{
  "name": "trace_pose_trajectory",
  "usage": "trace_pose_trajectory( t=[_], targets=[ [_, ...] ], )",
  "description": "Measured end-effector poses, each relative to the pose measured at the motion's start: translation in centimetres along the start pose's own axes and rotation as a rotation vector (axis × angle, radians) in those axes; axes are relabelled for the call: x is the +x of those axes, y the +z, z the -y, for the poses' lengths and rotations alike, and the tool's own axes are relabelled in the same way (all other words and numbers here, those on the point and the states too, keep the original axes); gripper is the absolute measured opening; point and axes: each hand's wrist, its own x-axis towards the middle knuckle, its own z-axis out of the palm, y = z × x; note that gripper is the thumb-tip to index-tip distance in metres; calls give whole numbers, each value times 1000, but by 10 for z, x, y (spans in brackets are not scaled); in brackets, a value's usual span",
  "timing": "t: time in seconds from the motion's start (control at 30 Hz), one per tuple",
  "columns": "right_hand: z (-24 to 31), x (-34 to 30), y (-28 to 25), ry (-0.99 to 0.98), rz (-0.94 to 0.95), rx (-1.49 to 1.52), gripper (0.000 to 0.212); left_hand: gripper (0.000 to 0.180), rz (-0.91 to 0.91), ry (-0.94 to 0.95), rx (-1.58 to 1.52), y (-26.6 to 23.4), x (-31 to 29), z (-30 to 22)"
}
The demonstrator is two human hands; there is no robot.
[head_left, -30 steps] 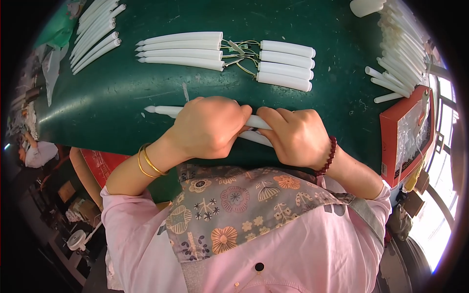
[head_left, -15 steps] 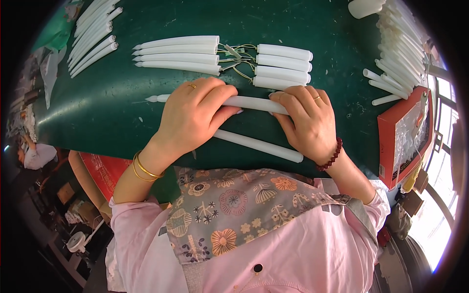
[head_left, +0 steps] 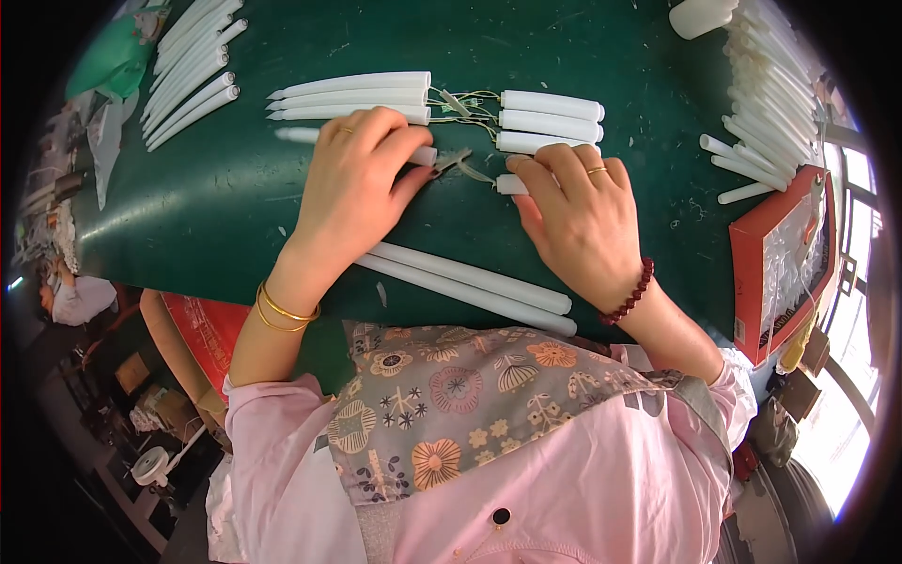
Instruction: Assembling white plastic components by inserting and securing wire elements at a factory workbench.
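My left hand (head_left: 362,179) is closed around the tapered half of a white candle-shaped light; its blunt end (head_left: 424,156) sticks out past the fingers. The straight half, a short white tube (head_left: 510,184), is in the closed fingers of my right hand (head_left: 583,202). Thin pale wires (head_left: 475,174) and a small strip span the gap between the halves. Just beyond my hands lie several more tapered halves (head_left: 352,98), wired to straight tubes (head_left: 552,121) on the right. Nearer to me, two long white candles (head_left: 470,279) lie side by side.
More white candles (head_left: 193,80) are lined up at the far left of the green table (head_left: 648,56). A large pile of white tubes (head_left: 775,103) lies at the right. Beside it stands a red box (head_left: 752,282) holding clear plastic. A green bag (head_left: 108,61) sits at the far left edge.
The joined candle from my hands now lies beside the other one near me. Both hands have taken hold of a wired pair from the row beyond, with its halves apart.
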Motion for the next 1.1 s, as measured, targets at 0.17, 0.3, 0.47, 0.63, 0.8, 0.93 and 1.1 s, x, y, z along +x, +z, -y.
trace_pose_trajectory(
  t=[0.17, 0.3, 0.47, 0.63, 0.8, 0.93, 1.1],
  targets=[
    [7, 0, 6, 56, 25, 128, 30, 26, 67, -124, -419, -3, -16, -23],
    [8, 0, 2, 94, 66, 311, 28, 46, -42, -90, -530, -4, -13, -32],
    [5, -3, 4, 73, 106, 287, 27, 46, 16, 194, -295, 1, -14, -27],
    [5, 4, -11, 103, 159, 505, 25, 27, -112, 241, 64, 9, -21, -22],
    [15, 10, -20, 532, 419, 677, 18, 25, -53, 265, 187, 16, -20, -32],
    [3, 1, -16, 581, 300, 852, 10, 38, -47, 32, -338, 8, -9, -39],
    [-6, 2, -22, 515, 232, 1148, 5, 48, -167, 114, -387, 9, -12, -26]
  ],
)
